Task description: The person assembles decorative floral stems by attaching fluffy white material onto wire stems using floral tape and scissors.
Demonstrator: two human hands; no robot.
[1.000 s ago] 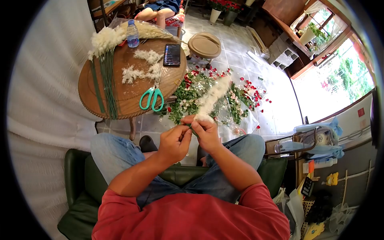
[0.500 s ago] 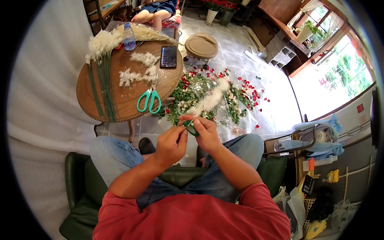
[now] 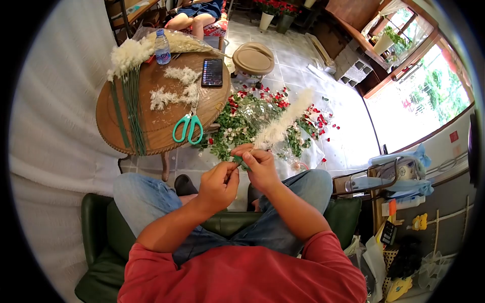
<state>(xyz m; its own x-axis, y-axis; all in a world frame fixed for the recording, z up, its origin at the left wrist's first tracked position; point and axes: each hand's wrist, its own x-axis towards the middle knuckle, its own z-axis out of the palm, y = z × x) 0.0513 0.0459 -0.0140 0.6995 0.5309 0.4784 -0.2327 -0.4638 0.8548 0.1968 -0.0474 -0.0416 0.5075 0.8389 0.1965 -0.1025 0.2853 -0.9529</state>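
A fluffy white plume [image 3: 285,121] on a thin stem slants up and right from my hands, above the floor. My right hand [image 3: 262,169] is closed around a roll of green tape [image 3: 241,162], with the base of the plume at its fingertips. My left hand [image 3: 218,187] is closed in a pinch just left of the tape, on what looks like the lower end of the stem, mostly hidden by the fingers. Teal-handled scissors [image 3: 188,127] lie on the round wooden table [image 3: 166,132], beside loose white tufts [image 3: 174,96].
On the table are a bundle of white plumes with green stems [image 3: 132,111], a water bottle [image 3: 162,48] and a phone [image 3: 212,72]. Leaves and red petals [image 3: 237,113] litter the floor. Beyond stands a beige stool [image 3: 253,58]; another person's legs [image 3: 194,22] show behind.
The plume has swung to the right and leans farther outward. The green tape looks turned within my right fingers. Both hands stay close together, with my left hand shifted slightly.
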